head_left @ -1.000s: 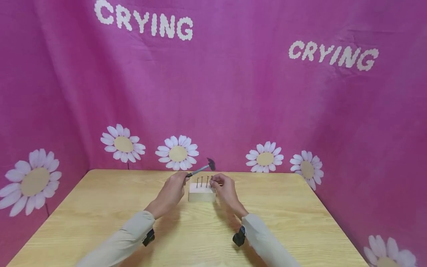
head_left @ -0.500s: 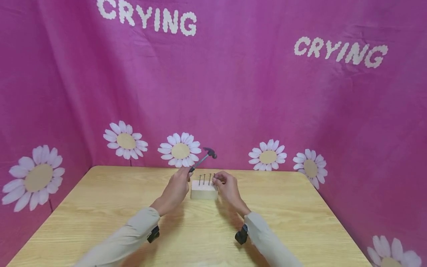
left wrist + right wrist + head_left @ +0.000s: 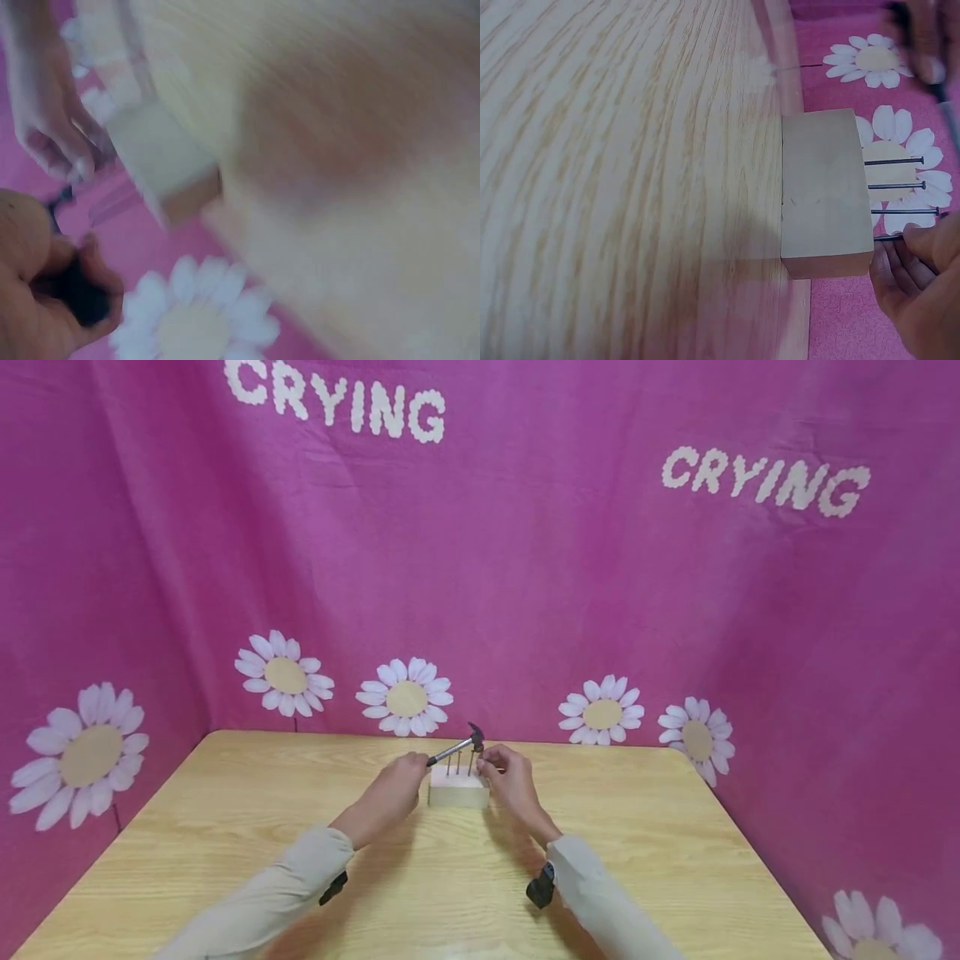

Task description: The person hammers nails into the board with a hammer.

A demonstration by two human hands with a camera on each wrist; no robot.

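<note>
A pale wooden block [image 3: 459, 797] rests on the table, with several nails standing upright in a row along its top. My left hand [image 3: 392, 789] grips the black handle of a claw hammer [image 3: 452, 749], whose dark head is over the right end of the row. At that end my right hand [image 3: 512, 781] pinches a nail [image 3: 889, 238] between thumb and fingers, beside the block. Whether the hammer head touches the nail I cannot tell. The left wrist view is blurred, showing the black handle [image 3: 86, 296] in the curled left hand.
The wooden table [image 3: 420, 885] has its far edge just behind the block. A pink curtain [image 3: 510, 568] with white flowers and lettering hangs behind and along both sides. Dark wrist devices sit at both sleeves.
The hammer head rose and tilted back half a second ago, and is now down near the pinched nail. The right hand keeps its hold on the nail; the view shifted slightly.
</note>
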